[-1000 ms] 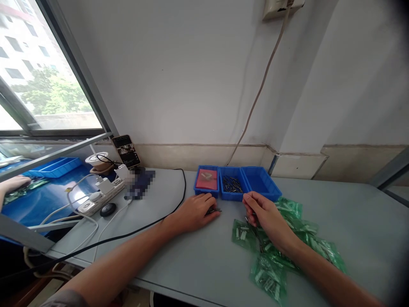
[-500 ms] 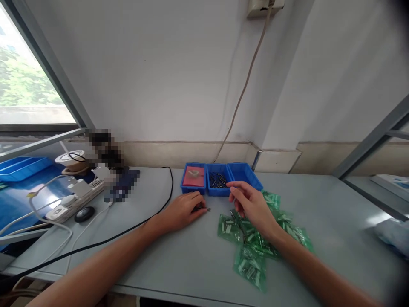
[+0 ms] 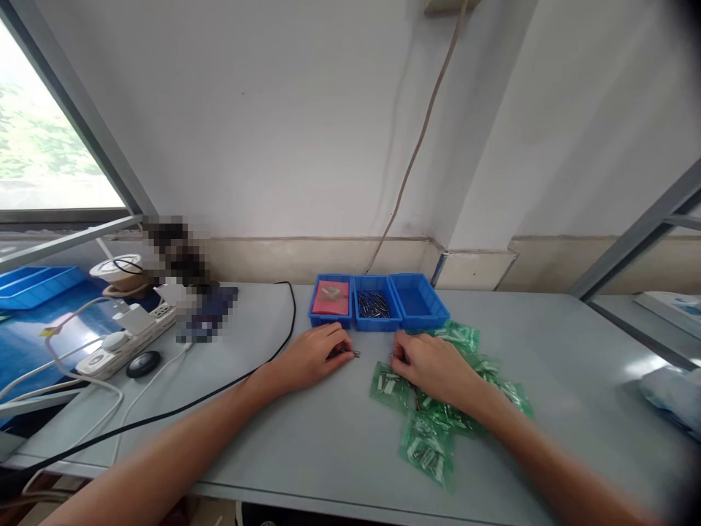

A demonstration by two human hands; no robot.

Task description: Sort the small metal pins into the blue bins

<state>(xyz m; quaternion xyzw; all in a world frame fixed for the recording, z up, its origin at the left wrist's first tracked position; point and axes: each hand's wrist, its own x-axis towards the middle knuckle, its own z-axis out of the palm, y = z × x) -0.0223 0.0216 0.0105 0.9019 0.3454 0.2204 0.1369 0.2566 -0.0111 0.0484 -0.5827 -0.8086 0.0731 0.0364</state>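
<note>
My left hand (image 3: pixel 323 351) rests on the table just in front of the blue bins, fingers curled round small slim metal pieces (image 3: pixel 355 354) whose silver ends stick out past the thumb. To its right, my right hand (image 3: pixel 430 359) is closed, fingertips bent down toward the tabletop; whatever they pinch is hidden. Beneath and beside that hand lie several green clear bags (image 3: pixel 430 449) with metal and white parts inside. The middle blue bin (image 3: pixel 377 323) holds many slim dark metal pieces (image 3: pixel 374 303). In the left blue bin (image 3: pixel 329 320) sits a pink packet (image 3: pixel 328 305) with a small clear bag on it.
A third blue bin (image 3: pixel 419 301) stands on the right of the row. A black cable (image 3: pixel 219 394) crosses the table on the left, near a black mouse (image 3: pixel 143 364) and a white power strip (image 3: pixel 104 358). Metal frame bars (image 3: pixel 635 234) slant at both sides.
My right hand has drawn back from the middle bin's front edge down to the table, its fingers now curled in. My left hand keeps its place and its hold.
</note>
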